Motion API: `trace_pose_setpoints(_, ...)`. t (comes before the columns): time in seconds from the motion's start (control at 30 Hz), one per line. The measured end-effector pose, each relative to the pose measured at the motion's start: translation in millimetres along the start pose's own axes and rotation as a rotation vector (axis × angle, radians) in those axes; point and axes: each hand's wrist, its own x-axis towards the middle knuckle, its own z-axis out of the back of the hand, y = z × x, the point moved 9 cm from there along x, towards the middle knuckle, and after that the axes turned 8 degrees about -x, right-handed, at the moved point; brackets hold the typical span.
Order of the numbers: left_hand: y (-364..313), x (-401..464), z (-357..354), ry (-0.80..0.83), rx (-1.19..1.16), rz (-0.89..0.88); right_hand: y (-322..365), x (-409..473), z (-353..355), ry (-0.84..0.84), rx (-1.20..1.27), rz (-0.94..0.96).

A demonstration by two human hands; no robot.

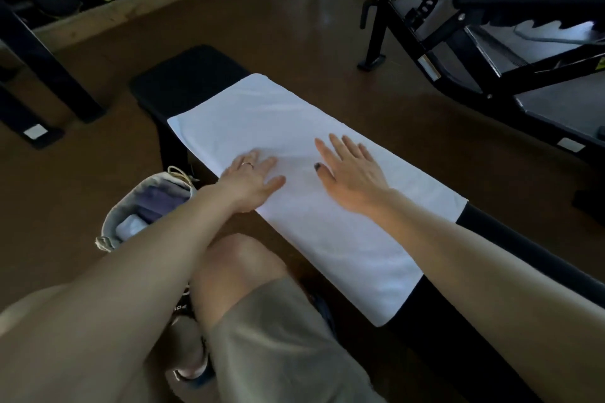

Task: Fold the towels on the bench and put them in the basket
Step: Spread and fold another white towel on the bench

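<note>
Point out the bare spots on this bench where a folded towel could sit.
Bare black padding shows on the bench beyond the white towel's far end, and past its near-right end. The middle is crowded: left hand and right hand lie flat on the towel.

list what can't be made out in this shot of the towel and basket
Head view only:
- Grey fabric basket: its contents are mostly hidden by the left forearm; only purple and pale cloth shows.
- White rectangular towel: layer count unclear; it lies flat under the left hand and right hand.
- Black padded bench: the near end is cut off by the frame edge.
</note>
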Motion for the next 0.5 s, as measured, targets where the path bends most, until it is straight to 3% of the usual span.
trace_pose_setpoints(0.23,101,38,49,-0.187,-0.068,0.136,69,115,-21,0.091,-0.071,0.104)
trace_pose_setpoints(0.5,172,77,66,-0.417,-0.370,0.234,92,235,-16,0.005,-0.046,0.077)
